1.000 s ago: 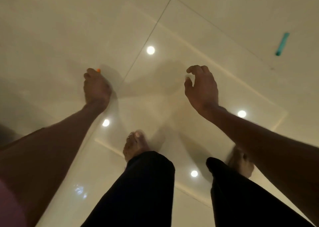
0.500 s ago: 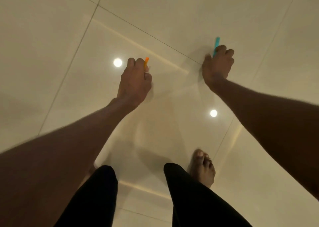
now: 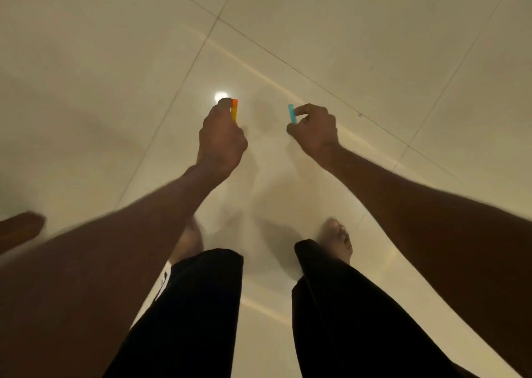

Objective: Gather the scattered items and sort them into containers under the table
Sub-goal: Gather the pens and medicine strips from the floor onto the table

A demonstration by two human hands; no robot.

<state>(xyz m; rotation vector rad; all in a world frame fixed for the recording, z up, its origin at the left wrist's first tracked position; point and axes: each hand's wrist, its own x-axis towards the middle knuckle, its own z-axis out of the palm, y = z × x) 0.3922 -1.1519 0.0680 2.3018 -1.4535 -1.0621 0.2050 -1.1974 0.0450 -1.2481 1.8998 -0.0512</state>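
My left hand (image 3: pixel 221 138) grips a short stick (image 3: pixel 234 110) coloured orange and yellow, whose top end pokes out above my curled fingers. My right hand (image 3: pixel 315 128) pinches a small teal stick (image 3: pixel 292 113) between thumb and fingers, holding it upright. Both hands are raised in front of me above the glossy tiled floor (image 3: pixel 345 32), about a hand's width apart. No containers or table top are in view.
My bare feet (image 3: pixel 336 241) and black trouser legs (image 3: pixel 201 305) fill the bottom of the view. A brown wooden piece (image 3: pixel 20 231) juts in at the left edge. Ceiling light glare (image 3: pixel 220 96) reflects off the tiles.
My right hand lifted the teal stick off the floor and moved left toward my left hand. The view turned, and a wooden piece came into sight at the left.
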